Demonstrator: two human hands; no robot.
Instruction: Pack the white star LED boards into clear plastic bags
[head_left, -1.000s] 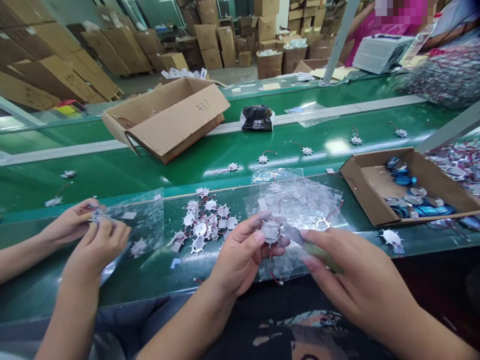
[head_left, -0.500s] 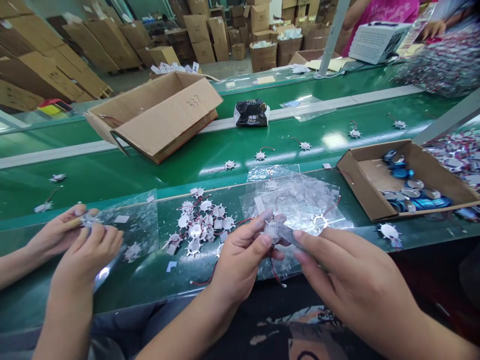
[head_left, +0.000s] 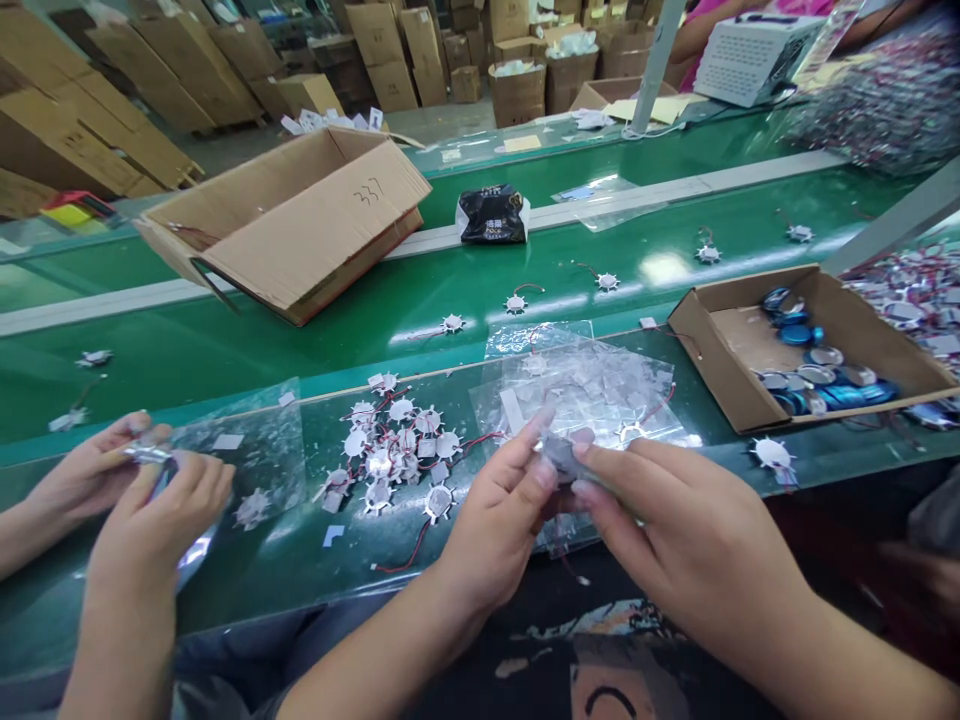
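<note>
My left hand [head_left: 502, 505] is closed, thumb and fingers pinching a small wired disc that is mostly hidden. Its thin lead with a pale plug [head_left: 583, 580] hangs below the fingers. My right hand [head_left: 675, 510] is closed on a thin grey flat piece [head_left: 561, 452] pressed against the disc; its exact kind is unclear. Under and behind both hands lies a clear plastic sheet [head_left: 637, 385] bearing pale square scraps. To the left is a heap of spiky-rimmed silvery discs [head_left: 405, 440] with red and black wires. One single disc [head_left: 438, 502] sits at its near edge.
A co-worker's hands [head_left: 157, 490] handle a small part at left. An open carton [head_left: 315, 245] and a black-and-white packet [head_left: 493, 215] stand on the green belt [head_left: 360, 345], among scattered discs. A shallow box [head_left: 731, 370] of blue round parts sits right, near a metal post [head_left: 652, 70].
My hands have drawn closer together, the right fingers now nearer the left ones and covering more of the disc. The view has shifted slightly. The co-worker's hands have turned their part.
</note>
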